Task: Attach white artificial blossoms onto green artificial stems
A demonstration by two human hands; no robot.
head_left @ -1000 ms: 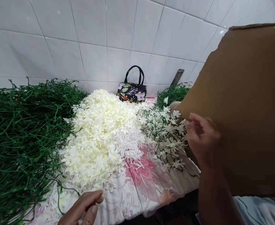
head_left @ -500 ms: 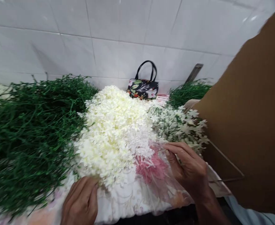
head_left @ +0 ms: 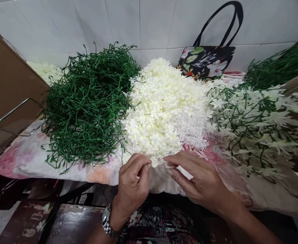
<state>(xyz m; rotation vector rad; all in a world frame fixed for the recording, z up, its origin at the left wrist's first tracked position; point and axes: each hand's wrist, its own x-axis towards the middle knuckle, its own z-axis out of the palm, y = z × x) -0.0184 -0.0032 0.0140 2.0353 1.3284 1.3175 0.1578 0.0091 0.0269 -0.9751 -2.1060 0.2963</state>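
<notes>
My left hand is at the front edge of the pile of cream artificial flowers. Its thumb and forefinger are pinched together, and what sits between them is too small to make out. Close by on the right, my right hand has thumb and forefinger nearly meeting around something small and pale that I cannot name. White thin stamen-like pieces lie against the pile's right side. A tangle of green plastic stems spreads to the left. Stems carrying white blossoms lie on the right.
A floral cloth covers the work surface. Behind stands a black floral handbag against the tiled wall. At left is a cardboard box with a bent metal wire. More green stems lie at far right.
The view has swung, bringing the cardboard box at left into sight. My hands have come close together in front of the flower pile; my right hand has left the stamen pieces' side.
</notes>
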